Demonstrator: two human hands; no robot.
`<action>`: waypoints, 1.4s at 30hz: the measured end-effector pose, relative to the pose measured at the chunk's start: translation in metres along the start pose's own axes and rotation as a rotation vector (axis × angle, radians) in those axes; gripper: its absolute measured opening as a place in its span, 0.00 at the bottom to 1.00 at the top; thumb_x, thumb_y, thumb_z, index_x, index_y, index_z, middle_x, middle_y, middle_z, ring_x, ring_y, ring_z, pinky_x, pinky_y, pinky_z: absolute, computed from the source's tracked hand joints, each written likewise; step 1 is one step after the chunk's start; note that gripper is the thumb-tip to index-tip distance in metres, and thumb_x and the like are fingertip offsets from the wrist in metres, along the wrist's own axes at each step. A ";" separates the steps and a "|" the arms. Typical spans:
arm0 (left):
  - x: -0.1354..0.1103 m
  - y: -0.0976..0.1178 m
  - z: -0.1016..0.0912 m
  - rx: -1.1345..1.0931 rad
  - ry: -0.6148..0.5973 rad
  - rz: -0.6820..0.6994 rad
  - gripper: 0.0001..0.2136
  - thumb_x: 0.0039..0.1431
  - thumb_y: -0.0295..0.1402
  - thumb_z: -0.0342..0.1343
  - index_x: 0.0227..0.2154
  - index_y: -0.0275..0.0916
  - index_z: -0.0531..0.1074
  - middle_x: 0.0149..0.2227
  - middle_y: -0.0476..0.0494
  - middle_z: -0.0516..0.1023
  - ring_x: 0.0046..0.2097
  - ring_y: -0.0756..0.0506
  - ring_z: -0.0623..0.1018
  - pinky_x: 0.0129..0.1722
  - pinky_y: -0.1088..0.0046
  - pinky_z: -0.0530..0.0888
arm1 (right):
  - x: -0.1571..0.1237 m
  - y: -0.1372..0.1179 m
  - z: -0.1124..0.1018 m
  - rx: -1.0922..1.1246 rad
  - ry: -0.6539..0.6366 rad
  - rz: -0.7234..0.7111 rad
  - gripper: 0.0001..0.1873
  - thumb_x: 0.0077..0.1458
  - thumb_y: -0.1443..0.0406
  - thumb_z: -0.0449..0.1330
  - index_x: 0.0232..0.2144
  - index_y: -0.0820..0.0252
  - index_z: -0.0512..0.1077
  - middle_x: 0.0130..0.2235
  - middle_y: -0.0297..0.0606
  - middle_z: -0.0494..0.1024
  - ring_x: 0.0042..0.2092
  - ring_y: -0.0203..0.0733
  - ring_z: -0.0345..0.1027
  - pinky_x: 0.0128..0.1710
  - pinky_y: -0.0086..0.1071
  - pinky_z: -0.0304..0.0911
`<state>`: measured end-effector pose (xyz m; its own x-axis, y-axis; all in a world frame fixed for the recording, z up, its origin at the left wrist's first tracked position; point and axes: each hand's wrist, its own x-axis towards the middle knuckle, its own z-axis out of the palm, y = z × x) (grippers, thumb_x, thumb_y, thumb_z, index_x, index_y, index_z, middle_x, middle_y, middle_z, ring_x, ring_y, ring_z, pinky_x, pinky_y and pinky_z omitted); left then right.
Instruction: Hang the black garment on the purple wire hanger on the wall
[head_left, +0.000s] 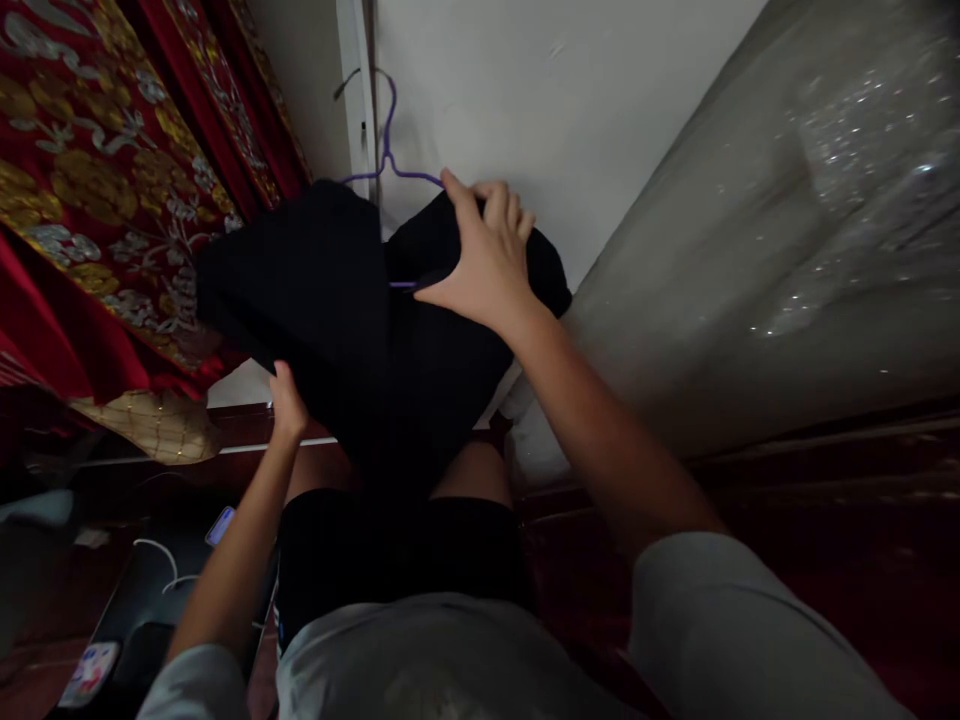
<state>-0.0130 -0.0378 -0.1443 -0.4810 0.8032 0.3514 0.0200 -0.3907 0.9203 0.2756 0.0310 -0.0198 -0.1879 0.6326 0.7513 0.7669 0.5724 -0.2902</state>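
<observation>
A black garment hangs over a purple wire hanger, whose hook sits by a white door frame. My right hand is closed on the right shoulder of the garment and hanger, fingers curled over the top, thumb stretched down to the hanger's lower bar. My left hand grips the garment's lower left edge from underneath; its fingers are hidden in the cloth.
A red curtain with gold and silver flowers hangs at the left. A glittery grey fabric fills the right. A white wall is behind the hanger. At lower left lie a phone, a white cable and a dark bag.
</observation>
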 end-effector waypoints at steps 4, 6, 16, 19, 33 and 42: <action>-0.043 -0.009 0.003 0.044 0.091 -0.072 0.23 0.49 0.45 0.72 0.43 0.32 0.78 0.49 0.32 0.81 0.55 0.33 0.80 0.59 0.55 0.76 | -0.036 -0.023 -0.004 0.075 -0.070 -0.071 0.57 0.42 0.47 0.74 0.69 0.46 0.53 0.69 0.47 0.49 0.71 0.74 0.42 0.67 0.73 0.39; -0.060 -0.009 0.005 0.020 0.092 -0.155 0.21 0.49 0.43 0.72 0.39 0.31 0.79 0.44 0.32 0.83 0.49 0.34 0.83 0.54 0.56 0.79 | -0.061 -0.031 0.008 0.188 -0.058 0.004 0.55 0.44 0.47 0.73 0.68 0.45 0.54 0.70 0.46 0.49 0.71 0.68 0.43 0.67 0.67 0.47; -0.102 0.000 0.003 -0.047 0.115 -0.273 0.20 0.52 0.43 0.70 0.42 0.34 0.78 0.45 0.35 0.82 0.50 0.35 0.82 0.53 0.59 0.79 | -0.192 -0.080 0.134 0.882 -0.134 1.005 0.10 0.46 0.58 0.58 0.25 0.56 0.62 0.22 0.28 0.62 0.26 0.35 0.59 0.27 0.29 0.57; -0.105 0.003 -0.001 0.209 0.312 0.077 0.22 0.58 0.39 0.66 0.52 0.36 0.73 0.54 0.34 0.77 0.58 0.36 0.76 0.62 0.56 0.72 | -0.203 -0.083 0.112 0.927 -0.195 1.047 0.11 0.47 0.57 0.58 0.24 0.56 0.61 0.21 0.29 0.66 0.24 0.34 0.61 0.23 0.27 0.53; -0.152 -0.044 0.033 0.331 -0.344 0.159 0.05 0.65 0.30 0.51 0.38 0.39 0.72 0.36 0.42 0.77 0.40 0.43 0.78 0.43 0.69 0.74 | -0.204 -0.087 0.078 1.066 -0.360 0.955 0.22 0.49 0.50 0.62 0.16 0.59 0.68 0.18 0.32 0.65 0.23 0.32 0.57 0.25 0.30 0.51; -0.152 -0.040 0.047 0.436 -0.342 0.191 0.04 0.66 0.29 0.51 0.35 0.40 0.70 0.34 0.42 0.75 0.38 0.43 0.76 0.40 0.68 0.71 | -0.152 -0.081 0.059 1.147 -0.045 0.894 0.25 0.51 0.44 0.64 0.24 0.61 0.74 0.15 0.27 0.58 0.18 0.29 0.48 0.20 0.29 0.43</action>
<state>0.0998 -0.1231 -0.2260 -0.1241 0.8644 0.4872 0.4724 -0.3803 0.7951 0.2060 -0.0806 -0.1460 0.0450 0.9974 0.0567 -0.2620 0.0666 -0.9628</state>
